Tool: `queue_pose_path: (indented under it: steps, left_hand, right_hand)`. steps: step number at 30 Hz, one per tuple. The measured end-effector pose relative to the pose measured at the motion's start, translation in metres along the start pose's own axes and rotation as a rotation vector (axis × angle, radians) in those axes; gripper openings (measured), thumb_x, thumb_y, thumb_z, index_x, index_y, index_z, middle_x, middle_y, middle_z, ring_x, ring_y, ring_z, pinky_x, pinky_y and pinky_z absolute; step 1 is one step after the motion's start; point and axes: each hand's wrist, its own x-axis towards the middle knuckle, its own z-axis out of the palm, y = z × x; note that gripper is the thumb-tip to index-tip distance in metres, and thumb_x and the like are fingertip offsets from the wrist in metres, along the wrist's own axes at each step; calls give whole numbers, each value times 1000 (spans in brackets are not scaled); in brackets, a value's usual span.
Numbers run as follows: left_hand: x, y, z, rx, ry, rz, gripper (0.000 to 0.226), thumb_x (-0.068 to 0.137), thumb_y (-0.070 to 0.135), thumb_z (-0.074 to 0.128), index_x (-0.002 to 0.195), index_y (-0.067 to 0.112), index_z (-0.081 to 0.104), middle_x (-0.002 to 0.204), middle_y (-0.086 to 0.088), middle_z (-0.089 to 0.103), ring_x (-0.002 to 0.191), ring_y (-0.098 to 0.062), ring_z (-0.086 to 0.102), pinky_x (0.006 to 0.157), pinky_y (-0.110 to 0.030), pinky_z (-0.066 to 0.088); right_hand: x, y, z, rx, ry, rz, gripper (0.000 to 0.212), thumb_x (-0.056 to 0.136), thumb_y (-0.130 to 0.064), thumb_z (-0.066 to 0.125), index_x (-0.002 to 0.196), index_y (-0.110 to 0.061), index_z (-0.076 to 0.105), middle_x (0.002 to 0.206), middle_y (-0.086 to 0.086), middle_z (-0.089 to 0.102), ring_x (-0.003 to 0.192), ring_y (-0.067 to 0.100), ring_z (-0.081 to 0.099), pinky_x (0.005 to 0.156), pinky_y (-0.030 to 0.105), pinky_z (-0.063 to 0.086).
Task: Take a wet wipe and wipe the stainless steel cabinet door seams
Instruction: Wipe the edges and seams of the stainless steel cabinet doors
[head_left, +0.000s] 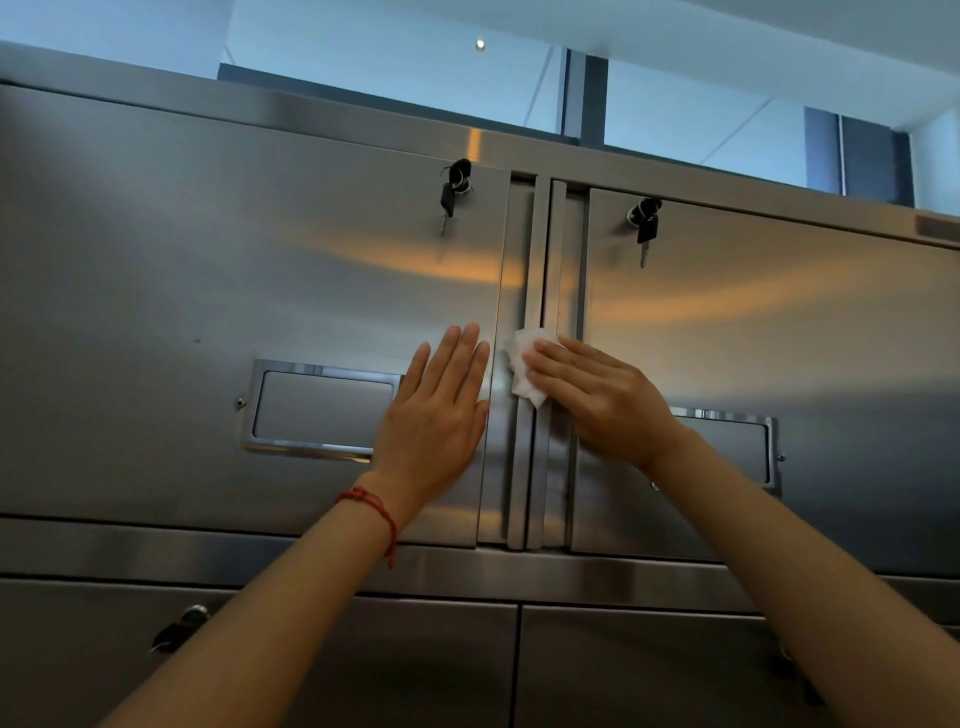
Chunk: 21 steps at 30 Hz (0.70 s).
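Your right hand (597, 400) presses the wipe (527, 364) flat-fingered on the seam (540, 291) between the two upper doors; your left hand (441, 410) lies spread on the left door (208, 291)

No lettering, label, brand or number can be read anywhere on the stainless steel cabinet doors (208, 270) (the framed label holder (322, 408) on the left door shows bare metal).
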Motion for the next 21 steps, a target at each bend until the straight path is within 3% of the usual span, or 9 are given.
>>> queue_pose_path:
  steps: [5, 21]
  left_hand:
    - [0, 0, 0, 3, -14, -1, 53, 97, 29, 26, 139, -1, 37, 147, -21, 31, 137, -34, 28, 109, -51, 29]
    - [-1, 0, -1, 1, -10, 1, 53, 96, 29, 26, 139, -1, 37, 147, -21, 32, 137, -34, 29, 109, -50, 29]
  right_hand:
    - [3, 5, -3, -11, 3, -45, 36, 69, -3, 83, 102, 4, 70, 110, 22, 66, 104, 33, 64, 89, 49, 52]
    - [4, -3, 1, 38, 45, 83, 37, 68, 2, 82, 103, 7, 68, 110, 23, 66, 104, 36, 63, 89, 51, 51]
